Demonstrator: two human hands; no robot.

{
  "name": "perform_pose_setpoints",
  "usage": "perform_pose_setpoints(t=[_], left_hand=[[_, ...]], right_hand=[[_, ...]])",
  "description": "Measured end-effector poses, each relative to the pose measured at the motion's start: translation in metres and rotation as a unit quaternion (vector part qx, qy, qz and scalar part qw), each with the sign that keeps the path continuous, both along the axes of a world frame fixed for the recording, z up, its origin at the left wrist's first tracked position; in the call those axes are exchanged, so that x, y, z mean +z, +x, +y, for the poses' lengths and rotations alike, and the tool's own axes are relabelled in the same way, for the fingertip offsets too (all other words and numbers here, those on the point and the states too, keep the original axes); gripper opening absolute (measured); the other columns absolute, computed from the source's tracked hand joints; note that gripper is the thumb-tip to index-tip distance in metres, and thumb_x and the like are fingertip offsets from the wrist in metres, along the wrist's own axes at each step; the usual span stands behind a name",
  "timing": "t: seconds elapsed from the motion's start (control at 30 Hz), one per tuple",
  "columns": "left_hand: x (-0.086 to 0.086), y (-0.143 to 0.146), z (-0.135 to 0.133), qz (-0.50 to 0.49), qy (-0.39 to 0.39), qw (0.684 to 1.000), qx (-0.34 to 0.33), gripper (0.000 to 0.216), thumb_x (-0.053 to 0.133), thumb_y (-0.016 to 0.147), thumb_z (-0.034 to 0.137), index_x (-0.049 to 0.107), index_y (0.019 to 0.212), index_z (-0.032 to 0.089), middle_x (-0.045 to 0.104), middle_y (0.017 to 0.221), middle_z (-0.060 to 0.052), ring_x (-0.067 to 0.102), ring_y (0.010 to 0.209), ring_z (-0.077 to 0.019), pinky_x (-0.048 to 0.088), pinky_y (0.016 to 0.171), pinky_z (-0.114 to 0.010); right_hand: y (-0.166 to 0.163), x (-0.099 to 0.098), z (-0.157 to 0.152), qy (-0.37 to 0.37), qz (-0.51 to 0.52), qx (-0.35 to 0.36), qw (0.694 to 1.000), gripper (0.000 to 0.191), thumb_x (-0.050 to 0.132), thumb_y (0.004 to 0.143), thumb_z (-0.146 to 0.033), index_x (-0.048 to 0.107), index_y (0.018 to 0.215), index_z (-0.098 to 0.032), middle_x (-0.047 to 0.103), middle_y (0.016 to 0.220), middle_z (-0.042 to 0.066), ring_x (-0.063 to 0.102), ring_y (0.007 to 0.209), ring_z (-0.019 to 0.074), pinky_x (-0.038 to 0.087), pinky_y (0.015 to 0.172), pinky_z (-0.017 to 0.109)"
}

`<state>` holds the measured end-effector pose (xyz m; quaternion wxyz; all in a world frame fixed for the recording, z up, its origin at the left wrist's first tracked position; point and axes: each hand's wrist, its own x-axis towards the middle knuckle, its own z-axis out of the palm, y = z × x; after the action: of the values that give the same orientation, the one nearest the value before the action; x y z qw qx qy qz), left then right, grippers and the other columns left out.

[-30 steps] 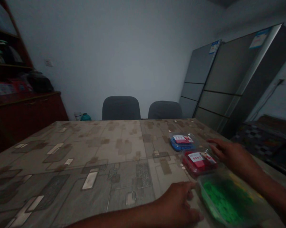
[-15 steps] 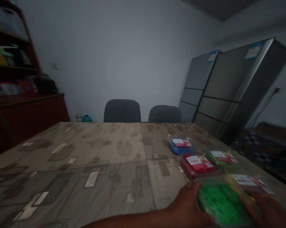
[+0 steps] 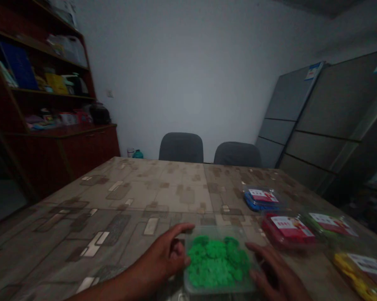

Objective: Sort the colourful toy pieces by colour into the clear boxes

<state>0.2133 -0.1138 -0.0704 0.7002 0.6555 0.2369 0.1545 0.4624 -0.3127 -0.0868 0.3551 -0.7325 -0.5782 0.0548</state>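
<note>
I watch a wide patterned worktop, and the clear box of green pieces sits at its near side, between the left hand and the right hand. Fingers on both hands are spread along opposite walls of it; I cannot tell how firmly they press, or whether the box rests flat or is slightly raised. My first worry is a spill: I see no label on this box and cannot make out whether a lid covers it, so an uneven push could tip loose pieces out. Thin plastic walls might also bow if squeezed hard, and a swing of the right elbow could knock the yellow box or the red box, both off to the right. Beyond them I have a light-green box and, farthest back, a blue box. These four carry white-and-pink labels with a small picture and a line of characters, too blurred for me to read; no brand comes through.
</note>
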Motion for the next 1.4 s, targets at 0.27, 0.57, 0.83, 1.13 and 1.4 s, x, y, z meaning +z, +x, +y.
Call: perform_pose_setpoints(t=[0.27, 0.57, 0.83, 1.13, 1.4], left_hand=[[-0.016, -0.116, 0.054, 0.058, 0.113, 0.975, 0.183, 0.063, 0.071, 0.079, 0.053, 0.062, 0.129, 0.015, 0.048, 0.07, 0.002, 0.049, 0.065, -0.0163, 0.04, 0.059, -0.027], [0.0, -0.139, 0.042, 0.132, 0.27, 0.952, 0.064, 0.113, 0.086, 0.065, 0.055, 0.027, 0.158, 0.029, 0.016, 0.168, -0.011, 0.017, 0.151, -0.0384, 0.012, 0.121, -0.056], [-0.013, -0.136, 0.031, 0.173, 0.329, 0.927, 0.052, 0.123, 0.091, 0.06, 0.048, 0.021, 0.16, 0.03, 0.011, 0.168, -0.014, 0.01, 0.152, -0.0415, 0.015, 0.12, -0.061], [-0.019, -0.129, 0.023, 0.151, 0.327, 0.93, 0.076, 0.125, 0.09, 0.063, 0.037, 0.012, 0.161, 0.031, 0.008, 0.169, -0.01, 0.01, 0.153, -0.0381, 0.009, 0.122, -0.058], [-0.015, -0.136, 0.023, 0.131, 0.371, 0.91, 0.131, 0.121, 0.087, 0.066, 0.05, 0.014, 0.161, 0.03, 0.017, 0.167, -0.013, 0.013, 0.151, -0.0425, 0.014, 0.121, -0.062]], right_hand=[[-0.099, -0.012, 0.104, 0.03, -0.031, 0.164, 0.986, 0.045, 0.056, 0.086, -0.017, 0.059, 0.131, -0.023, 0.068, 0.1, 0.006, 0.071, 0.08, 0.0207, 0.061, 0.07, 0.032], [-0.124, 0.0, 0.124, 0.079, -0.26, 0.257, 0.927, 0.057, 0.072, 0.083, -0.036, 0.056, 0.135, -0.021, 0.055, 0.145, 0.018, 0.056, 0.127, 0.0352, 0.054, 0.097, 0.052], [-0.129, 0.003, 0.124, 0.088, -0.308, 0.276, 0.906, 0.043, 0.069, 0.09, -0.044, 0.062, 0.127, -0.023, 0.072, 0.123, 0.009, 0.068, 0.106, 0.0277, 0.059, 0.086, 0.04], [-0.137, -0.008, 0.121, 0.126, -0.376, 0.246, 0.884, 0.048, 0.067, 0.088, -0.056, 0.065, 0.118, -0.019, 0.076, 0.11, 0.011, 0.071, 0.093, 0.0286, 0.06, 0.074, 0.038], [-0.161, -0.008, 0.122, 0.195, -0.368, 0.224, 0.881, 0.033, 0.055, 0.097, -0.043, 0.067, 0.112, -0.016, 0.077, 0.098, 0.01, 0.071, 0.083, 0.0265, 0.057, 0.068, 0.036]])
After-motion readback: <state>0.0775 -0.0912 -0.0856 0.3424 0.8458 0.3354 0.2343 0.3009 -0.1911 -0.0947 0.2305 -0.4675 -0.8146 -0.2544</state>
